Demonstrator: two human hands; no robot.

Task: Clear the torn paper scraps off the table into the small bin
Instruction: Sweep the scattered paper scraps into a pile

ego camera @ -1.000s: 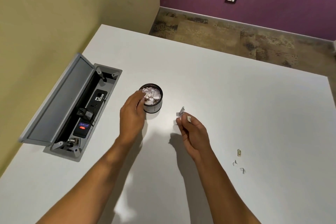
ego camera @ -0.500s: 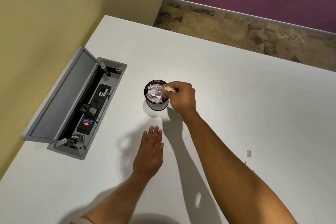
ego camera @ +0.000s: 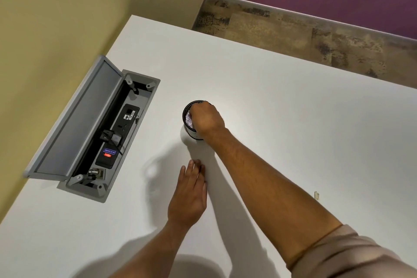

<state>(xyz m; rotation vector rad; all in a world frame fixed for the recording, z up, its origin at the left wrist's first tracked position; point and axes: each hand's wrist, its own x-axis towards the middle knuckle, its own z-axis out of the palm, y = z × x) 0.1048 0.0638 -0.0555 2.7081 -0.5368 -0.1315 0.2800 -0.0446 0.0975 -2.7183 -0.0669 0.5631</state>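
I see a smooth matte white table (ego camera: 270, 119) carrying a small black cylindrical bin (ego camera: 191, 133), heaped with crumpled pale paper scraps (ego camera: 188, 119). My right hand (ego camera: 206, 118) covers its round mouth, fingers curled down inside; whether they pinch a scrap I cannot tell. My left hand (ego camera: 189, 196) lies flat, fingers straight and released, near the bin. 1 small scrap (ego camera: 316, 195) lies to the right on the table. A grey metal cable box (ego camera: 108, 137) stands open. Compared with 0.5 s ago, the right hand has dropped from beside the rim into the bin.
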